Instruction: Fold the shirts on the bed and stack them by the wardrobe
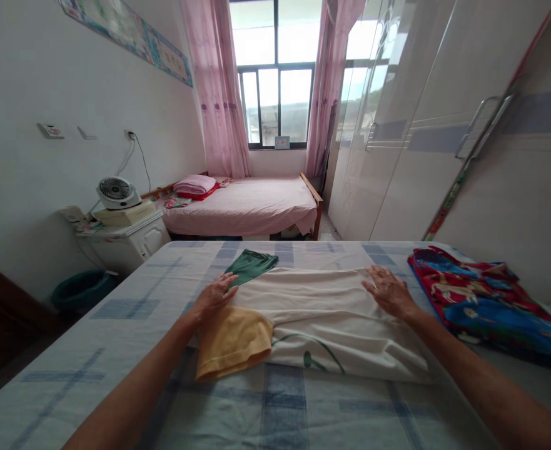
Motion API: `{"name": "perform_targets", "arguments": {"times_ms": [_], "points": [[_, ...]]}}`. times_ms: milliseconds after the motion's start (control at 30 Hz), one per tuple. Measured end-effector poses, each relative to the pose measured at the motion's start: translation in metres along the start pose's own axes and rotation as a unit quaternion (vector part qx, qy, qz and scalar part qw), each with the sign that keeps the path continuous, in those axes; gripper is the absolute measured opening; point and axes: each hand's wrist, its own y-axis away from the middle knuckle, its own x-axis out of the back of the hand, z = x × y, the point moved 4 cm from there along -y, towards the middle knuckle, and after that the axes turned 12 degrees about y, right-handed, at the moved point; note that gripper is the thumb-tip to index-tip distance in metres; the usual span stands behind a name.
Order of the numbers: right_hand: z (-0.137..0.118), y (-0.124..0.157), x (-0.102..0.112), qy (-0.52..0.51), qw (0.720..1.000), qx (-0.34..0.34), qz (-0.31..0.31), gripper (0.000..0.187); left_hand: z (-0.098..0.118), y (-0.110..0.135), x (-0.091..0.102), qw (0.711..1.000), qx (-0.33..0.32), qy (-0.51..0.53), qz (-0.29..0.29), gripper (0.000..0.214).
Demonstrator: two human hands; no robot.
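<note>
A cream shirt [322, 312] with one yellow sleeve [232, 340] and one green sleeve [251, 264] lies folded across the checked bedsheet [129, 350] in front of me. My left hand [215, 294] rests flat on its left end, fingers stretched out, between the two sleeves. My right hand [388, 291] lies flat on the shirt's right end, fingers spread. Neither hand holds anything.
A red and blue patterned cloth [486, 300] lies on the bed at the right. Wardrobe doors [444, 125] line the right wall. A pink bed [247, 203] stands under the window. A white cabinet with a fan [116, 192] and a green bin [80, 289] are at left.
</note>
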Motion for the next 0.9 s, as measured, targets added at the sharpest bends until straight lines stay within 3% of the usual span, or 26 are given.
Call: {"name": "perform_targets", "arguments": {"times_ms": [100,200,267,367,500,600,733,900], "points": [[-0.032,0.027,0.028,-0.052,0.997,0.057,-0.009,0.05,0.011,0.033,0.02,0.999,-0.014,0.028,-0.009,0.051],[-0.055,0.062,0.039,-0.121,0.981,0.135,-0.067,0.048,0.018,0.071,0.03,0.995,-0.014,0.062,-0.077,0.063],[-0.055,0.081,0.036,-0.113,0.981,0.139,-0.073,0.047,0.018,0.089,0.031,0.992,-0.012,0.067,-0.108,0.067],[-0.039,0.1,0.027,-0.06,0.992,0.1,-0.049,0.048,0.014,0.1,0.026,0.992,-0.034,0.051,-0.11,0.064],[-0.016,0.125,0.023,-0.067,0.995,0.063,-0.037,0.045,0.009,0.094,0.023,0.994,-0.033,0.07,-0.076,0.036],[-0.01,0.145,0.03,-0.112,0.99,0.069,-0.055,0.035,0.01,0.081,0.026,0.985,0.012,0.161,-0.063,0.024],[-0.007,0.165,0.04,-0.128,0.99,0.021,-0.062,0.035,0.011,0.055,0.03,0.959,0.128,0.252,-0.006,0.035],[0.001,0.181,0.038,-0.145,0.982,-0.119,-0.023,0.038,0.008,0.037,0.03,0.955,0.161,0.243,0.059,0.049]]}}
